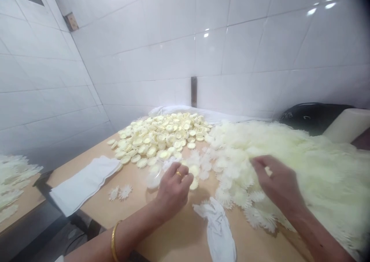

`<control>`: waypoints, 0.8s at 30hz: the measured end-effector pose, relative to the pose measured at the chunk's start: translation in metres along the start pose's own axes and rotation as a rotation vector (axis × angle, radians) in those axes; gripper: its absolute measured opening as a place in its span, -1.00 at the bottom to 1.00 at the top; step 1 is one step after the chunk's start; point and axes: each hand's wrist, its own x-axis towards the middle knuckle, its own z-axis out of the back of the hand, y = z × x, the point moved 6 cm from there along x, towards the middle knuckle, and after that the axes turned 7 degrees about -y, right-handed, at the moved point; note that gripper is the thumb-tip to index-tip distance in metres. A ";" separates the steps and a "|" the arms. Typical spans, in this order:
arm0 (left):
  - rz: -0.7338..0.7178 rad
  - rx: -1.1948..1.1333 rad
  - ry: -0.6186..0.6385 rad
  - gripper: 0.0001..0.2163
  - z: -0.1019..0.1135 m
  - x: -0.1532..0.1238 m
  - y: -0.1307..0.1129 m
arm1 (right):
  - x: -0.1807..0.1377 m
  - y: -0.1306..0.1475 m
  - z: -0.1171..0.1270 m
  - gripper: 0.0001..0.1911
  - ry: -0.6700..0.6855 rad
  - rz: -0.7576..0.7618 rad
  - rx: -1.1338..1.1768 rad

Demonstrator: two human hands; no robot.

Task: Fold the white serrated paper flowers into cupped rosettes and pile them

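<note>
Pressing fingertips (260, 160) together, right hand (280, 183) by pale cutouts (261, 212); left hand (175, 188) curled, both grips' contents unclear

Left fingers (187, 180) are curled; heaped yellowish discs (164, 133) lie beyond them. Right fingers (258, 163) are over pale flower-shaped pieces (320, 165).

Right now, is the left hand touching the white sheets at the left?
Apart. The head view shows bare tabletop and two jagged pieces between the left hand and the white sheets.

Wht tiled wall (167, 61) w/ dk strip (194, 91), block (72, 22) upper L, blk item (312, 116), poss. bag, rear R.
</note>
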 end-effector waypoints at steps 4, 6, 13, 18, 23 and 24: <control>-0.126 -0.124 -0.128 -0.79 -0.009 0.040 -0.031 | -0.006 0.013 -0.016 -0.62 0.303 -0.185 0.323; -0.160 -0.202 -0.163 -0.78 -0.021 0.057 -0.046 | -0.006 0.017 -0.020 -0.59 0.375 -0.237 0.456; 0.232 -0.716 -0.208 -0.84 -0.059 0.097 -0.052 | 0.008 -0.007 -0.001 -0.62 0.068 -0.310 0.359; 0.692 -1.079 0.031 -0.78 -0.104 0.097 -0.045 | 0.008 -0.006 0.002 -0.65 0.004 -0.221 0.200; 0.992 -1.547 0.230 -0.67 -0.138 0.082 -0.057 | 0.005 0.009 -0.004 -0.67 0.171 -0.149 0.353; 1.019 -1.647 0.275 -0.67 -0.141 0.080 -0.062 | 0.005 0.009 -0.004 -0.66 0.191 -0.165 0.389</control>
